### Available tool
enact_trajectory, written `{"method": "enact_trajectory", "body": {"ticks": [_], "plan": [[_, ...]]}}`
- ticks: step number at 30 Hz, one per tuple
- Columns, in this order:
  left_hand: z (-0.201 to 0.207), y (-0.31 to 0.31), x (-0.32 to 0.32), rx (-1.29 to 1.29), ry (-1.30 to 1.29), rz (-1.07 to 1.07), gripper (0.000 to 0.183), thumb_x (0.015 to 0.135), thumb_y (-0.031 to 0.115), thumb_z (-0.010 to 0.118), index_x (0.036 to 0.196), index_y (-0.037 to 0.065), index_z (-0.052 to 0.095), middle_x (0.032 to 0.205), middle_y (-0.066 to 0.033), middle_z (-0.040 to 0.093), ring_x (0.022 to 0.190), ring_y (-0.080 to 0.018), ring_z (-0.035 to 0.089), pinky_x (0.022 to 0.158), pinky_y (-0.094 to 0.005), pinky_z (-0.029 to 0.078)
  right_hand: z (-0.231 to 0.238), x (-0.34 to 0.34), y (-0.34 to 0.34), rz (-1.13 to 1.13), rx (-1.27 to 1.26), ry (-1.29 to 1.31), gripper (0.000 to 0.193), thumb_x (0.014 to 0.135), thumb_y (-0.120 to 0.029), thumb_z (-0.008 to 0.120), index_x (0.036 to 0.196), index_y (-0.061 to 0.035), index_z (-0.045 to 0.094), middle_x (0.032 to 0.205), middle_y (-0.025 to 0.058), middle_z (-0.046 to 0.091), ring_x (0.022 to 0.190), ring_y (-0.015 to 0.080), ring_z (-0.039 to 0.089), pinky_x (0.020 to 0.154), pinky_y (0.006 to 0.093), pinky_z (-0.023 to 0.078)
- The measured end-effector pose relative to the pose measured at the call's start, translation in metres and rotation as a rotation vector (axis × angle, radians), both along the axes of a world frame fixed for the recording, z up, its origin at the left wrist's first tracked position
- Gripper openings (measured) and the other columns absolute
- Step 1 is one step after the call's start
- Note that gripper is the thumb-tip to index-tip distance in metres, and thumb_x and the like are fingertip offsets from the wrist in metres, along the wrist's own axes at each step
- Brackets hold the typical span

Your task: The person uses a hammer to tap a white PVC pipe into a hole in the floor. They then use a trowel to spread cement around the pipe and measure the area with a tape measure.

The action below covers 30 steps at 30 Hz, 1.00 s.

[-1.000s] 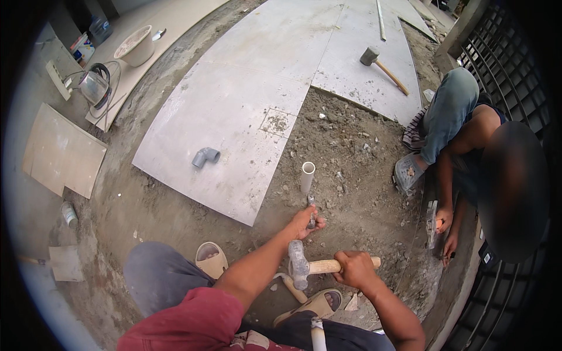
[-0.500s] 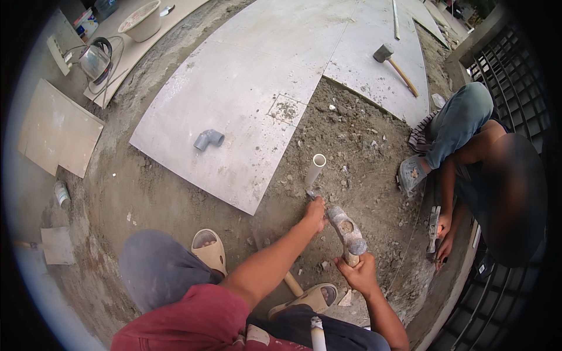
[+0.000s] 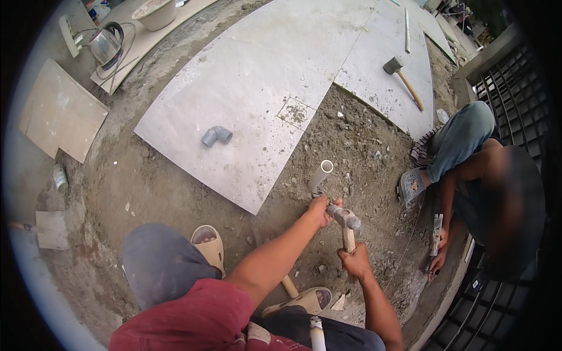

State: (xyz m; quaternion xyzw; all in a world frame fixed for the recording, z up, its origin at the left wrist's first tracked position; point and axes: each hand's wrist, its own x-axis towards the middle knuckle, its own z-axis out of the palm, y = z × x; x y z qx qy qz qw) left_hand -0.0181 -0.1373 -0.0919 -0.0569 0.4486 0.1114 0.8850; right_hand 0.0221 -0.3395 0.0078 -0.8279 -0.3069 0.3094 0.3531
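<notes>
My left hand [image 3: 319,209] is closed low beside an upright white plastic pipe [image 3: 319,176] that stands in loose, rubbly mortar [image 3: 360,146]. It grips what looks like a short metal chisel, mostly hidden by the fingers. My right hand [image 3: 355,261] is wrapped round the wooden handle of a hammer [image 3: 346,222]. One end of the hammer's head is right up against the left hand's fingers, where the chisel's back end lies. A grey pipe elbow [image 3: 216,136] rests on the large pale tile [image 3: 228,88] to the left.
At right a co-worker crouches in jeans [image 3: 462,137], holding another hammer [image 3: 437,235]. A mallet [image 3: 393,65] lies on the far tile. A wooden tool handle [image 3: 290,286] lies between my sandals [image 3: 209,247]. Far left are a kettle [image 3: 105,47], a basin [image 3: 153,14] and a bottle [image 3: 60,178].
The hammer has swung forward and left, its head coming from above the right hand to the left hand. The view has shifted slightly. The co-worker's lower hand has shifted a little.
</notes>
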Motion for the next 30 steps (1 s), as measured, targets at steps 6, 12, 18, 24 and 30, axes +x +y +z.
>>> {"method": "enact_trajectory", "body": {"ticks": [6, 12, 18, 24, 30], "plan": [[-0.029, -0.009, -0.023, 0.052, -0.074, 0.034, 0.021, 0.102, 0.028, 0.042, 0.097, 0.008, 0.038, 0.096, -0.0185, 0.064, 0.078, -0.0283, 0.065, 0.080, -0.0460, 0.059, 0.078, -0.010, 0.022, -0.106, 0.036, 0.282, 0.018, 0.084, -0.011, 0.069, 0.081, -0.0031, 0.054, 0.058, 0.0052, 0.057, 0.045, 0.0142, 0.054, 0.042, 0.0281, 0.043], [-0.023, -0.007, -0.018, -0.010, -0.048, 0.040, 0.021, 0.102, 0.026, 0.044, 0.094, 0.007, 0.041, 0.097, -0.0180, 0.062, 0.077, -0.0278, 0.062, 0.083, -0.0483, 0.058, 0.128, -0.029, 0.040, 0.017, 0.860, -0.025, 0.018, 0.084, -0.011, 0.069, 0.078, -0.0035, 0.054, 0.061, 0.0067, 0.057, 0.057, 0.0162, 0.060, 0.052, 0.0300, 0.048], [-0.046, -0.014, -0.043, 0.293, 0.040, -0.289, 0.024, 0.101, 0.030, 0.047, 0.096, 0.006, 0.048, 0.085, -0.0146, 0.061, 0.071, -0.0218, 0.060, 0.078, -0.0459, 0.058, -0.010, -0.001, 0.006, 0.202, -0.388, -0.025, 0.015, 0.077, -0.013, 0.069, 0.075, -0.0013, 0.060, 0.063, 0.0087, 0.060, 0.056, 0.0190, 0.061, 0.058, 0.0318, 0.050], [-0.027, 0.002, -0.056, 0.702, 0.133, -0.846, 0.037, 0.100, 0.038, 0.044, 0.097, 0.002, 0.051, 0.069, -0.0125, 0.060, 0.058, -0.0222, 0.061, 0.055, -0.0424, 0.056, 0.013, -0.026, -0.004, -0.116, -0.292, 0.312, 0.019, 0.080, -0.015, 0.072, 0.078, -0.0014, 0.059, 0.062, 0.0043, 0.059, 0.051, 0.0134, 0.057, 0.047, 0.0293, 0.047], [0.007, -0.046, -0.021, 0.301, 0.091, -0.189, 0.037, 0.101, 0.034, 0.034, 0.104, 0.000, 0.049, 0.084, -0.0171, 0.062, 0.081, -0.0295, 0.065, 0.076, -0.0480, 0.059, 0.042, -0.026, 0.009, -0.170, -0.118, 0.348, 0.019, 0.081, -0.012, 0.072, 0.075, -0.0022, 0.057, 0.059, 0.0039, 0.058, 0.046, 0.0137, 0.056, 0.044, 0.0288, 0.046]]}}
